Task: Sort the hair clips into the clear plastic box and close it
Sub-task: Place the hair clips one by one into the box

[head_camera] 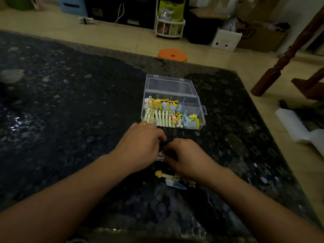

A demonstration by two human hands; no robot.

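The clear plastic box (pixel 201 109) stands open on the dark stone table (pixel 70 102), its lid (pixel 168 84) tipped back. Several yellow, white and blue hair clips (pixel 164 116) fill its compartments. My left hand (pixel 142 144) and my right hand (pixel 185 156) meet just in front of the box. Their curled fingers close over a dark hair clip (pixel 167 142) and a pale clip (pixel 160 157) between them; which hand holds which I cannot tell. A few loose clips (pixel 173 181) lie on the table under my right wrist.
Beyond the table's far edge stands an orange stool (pixel 172 54) on a tiled floor. A wooden post (pixel 284 58) and white foam packing (pixel 298 127) are to the right. A white rack (pixel 169 25) and boxes line the back wall.
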